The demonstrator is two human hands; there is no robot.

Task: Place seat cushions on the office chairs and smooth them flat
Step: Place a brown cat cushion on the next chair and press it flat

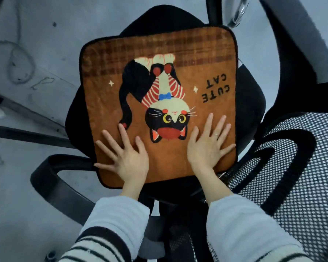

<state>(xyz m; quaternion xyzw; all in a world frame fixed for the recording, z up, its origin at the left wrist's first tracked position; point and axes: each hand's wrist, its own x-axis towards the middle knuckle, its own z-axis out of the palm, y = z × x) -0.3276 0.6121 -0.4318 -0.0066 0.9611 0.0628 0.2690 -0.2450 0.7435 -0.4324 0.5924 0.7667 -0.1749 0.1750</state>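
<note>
Grey floor (pixel 45 44) under black office chair (pixel 250 103) — left hand (pixel 125 156), right hand (pixel 208 146) pressing flat, fingers spread, on brown cushion (pixel 106 87).

Seat cushion (pixel 159 103) lies flat on the office chair seat (pixel 254 103), seat edges showing past it on all sides. Left hand (pixel 125 156) and right hand (pixel 208 144) rest side by side on the cushion's near part, apart. Left armrest (pixel 51 173) sits left of the cushion, mesh backrest (pixel 299 167) to the right. Floor (pixel 45 35) lies below.
</note>
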